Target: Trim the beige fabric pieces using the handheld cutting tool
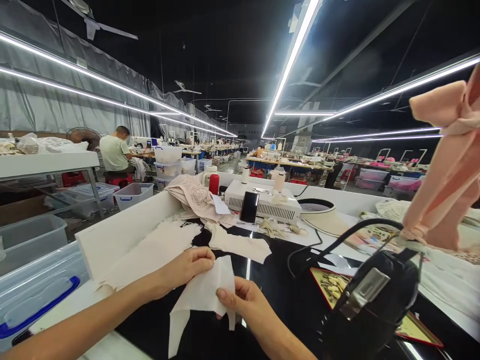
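Note:
A white cut piece of fabric (204,290) hangs between my two hands above the glossy black tabletop (277,285). My left hand (191,267) pinches its upper left edge, thumb against fingers. On the right side my right hand (240,300) grips it with the thumb on top, the fingers partly hidden behind the cloth. Strips of the piece dangle below. Just beyond it lies a cream fabric piece (240,242), and to the left a stack of pale cut pieces (153,250) spreads out.
A black machine head (378,295) with pink cloth (431,165) tied on stands right, over a red-rimmed tray (326,287). Behind are a phone (249,207), a white box (270,200), a red thread spool (214,184) and lace fabric (195,195). A person (115,152) sits far left.

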The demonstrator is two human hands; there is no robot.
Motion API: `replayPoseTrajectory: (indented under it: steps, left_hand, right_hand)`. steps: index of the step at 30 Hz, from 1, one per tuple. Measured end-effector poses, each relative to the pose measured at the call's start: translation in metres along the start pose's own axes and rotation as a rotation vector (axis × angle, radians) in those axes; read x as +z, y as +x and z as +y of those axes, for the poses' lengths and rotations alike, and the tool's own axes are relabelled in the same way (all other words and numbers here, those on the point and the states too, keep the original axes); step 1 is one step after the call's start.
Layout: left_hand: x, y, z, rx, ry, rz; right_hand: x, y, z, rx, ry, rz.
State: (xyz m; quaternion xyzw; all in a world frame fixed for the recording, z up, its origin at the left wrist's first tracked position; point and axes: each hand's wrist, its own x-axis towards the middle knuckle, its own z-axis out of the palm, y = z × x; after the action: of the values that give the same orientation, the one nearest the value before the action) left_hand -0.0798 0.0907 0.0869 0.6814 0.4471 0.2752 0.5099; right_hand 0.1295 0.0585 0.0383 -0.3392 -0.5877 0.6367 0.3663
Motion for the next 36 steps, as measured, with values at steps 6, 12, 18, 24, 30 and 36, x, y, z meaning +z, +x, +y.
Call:
replayPoseTrajectory:
  steps: [6,12,18,24,30,36]
  left_hand:
    - [0.008,0.0,-0.008,-0.047,-0.011,-0.061]
    - [0.01,-0.002,-0.01,-0.034,-0.015,-0.026]
    - [0.011,0.0,-0.019,-0.039,-0.019,-0.015]
    - [0.011,0.004,-0.026,-0.036,-0.004,0.003]
    - [0.009,0.005,-0.035,-0.009,0.032,0.044]
    - [0.01,0.011,-0.04,0.049,0.131,0.045]
  right_hand:
    - [-0.001,0.0,0.013,0.041,-0.021,-0.042]
    - [0.0,-0.004,0.03,0.133,-0.039,-0.065]
    - [0.007,-0.005,0.031,0.182,-0.105,-0.063]
    - [0.009,-0.008,0.024,0.225,-0.159,-0.064]
    - [0.011,-0.011,0.02,0.253,-0.172,-0.055]
    - [0.008,-0.014,0.013,0.273,-0.219,-0.093]
